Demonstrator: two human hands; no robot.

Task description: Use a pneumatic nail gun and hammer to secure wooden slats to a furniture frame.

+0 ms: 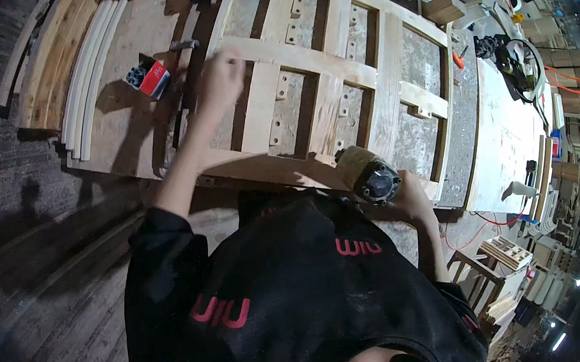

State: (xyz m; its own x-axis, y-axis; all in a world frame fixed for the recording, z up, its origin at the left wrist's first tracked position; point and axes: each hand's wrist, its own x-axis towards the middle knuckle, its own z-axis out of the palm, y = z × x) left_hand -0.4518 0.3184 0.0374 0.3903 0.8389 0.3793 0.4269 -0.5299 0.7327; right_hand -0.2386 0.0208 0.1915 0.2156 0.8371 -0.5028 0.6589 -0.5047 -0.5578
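A pale wooden frame (322,63) of rails and slats lies flat on the workbench in front of me, with small drilled blocks fixed along several slats. Over the frame's left side is my left hand (222,80), its fingers curled closed; what is in them, if anything, I cannot make out. My right hand (412,190) grips a nail gun (370,174), tan with a black bolted cap, at the near edge of the frame. The cap faces me and hides the tool's nose and most of my right fingers.
Left of the frame stand a small red-and-black box (149,78) and a short metal tool (184,45). Long wooden strips (94,75) line the bench's left edge. An orange-handled screwdriver (459,60) lies to the right, before a second bench (492,132) with coiled hose.
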